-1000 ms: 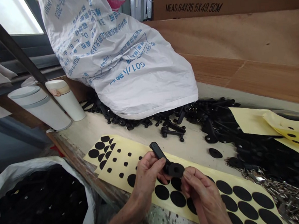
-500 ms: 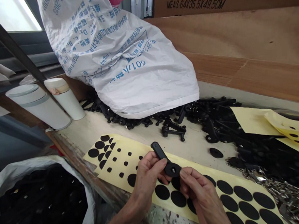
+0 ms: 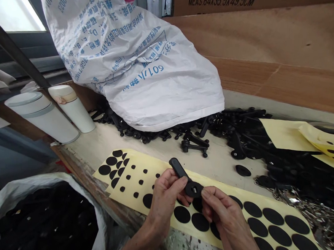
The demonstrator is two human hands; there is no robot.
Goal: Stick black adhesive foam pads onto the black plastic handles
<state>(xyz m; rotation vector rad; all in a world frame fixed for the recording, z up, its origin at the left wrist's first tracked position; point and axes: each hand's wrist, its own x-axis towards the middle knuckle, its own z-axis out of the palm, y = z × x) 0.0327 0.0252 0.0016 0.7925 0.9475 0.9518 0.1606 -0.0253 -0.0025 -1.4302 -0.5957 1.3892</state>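
Observation:
A black crank handle (image 3: 178, 167) with a round end and a small metal insert in its middle is held over the bench. My left hand (image 3: 166, 195) is closed around its arm, just above the round end. With thumb and fingers pinched, my right hand (image 3: 223, 208) grips the right edge of that round end. Under both hands lies a yellow backing sheet (image 3: 161, 167) bearing black round stickers (image 3: 200, 222) and smaller black dots. The fingers hide part of the sheet and the handle's underside.
Black crank parts (image 3: 195, 140) are piled behind, partly beneath a white woven sack (image 3: 165, 98). Small metal pieces (image 3: 328, 220) lie at right near more yellow sheets (image 3: 279, 134). Two bottles (image 3: 45, 118) stand at left. Below the bench edge, an open sack (image 3: 100, 213) holds black parts.
The view has shifted very slightly. Both hands keep the same grip on the crank handle, with no clear movement.

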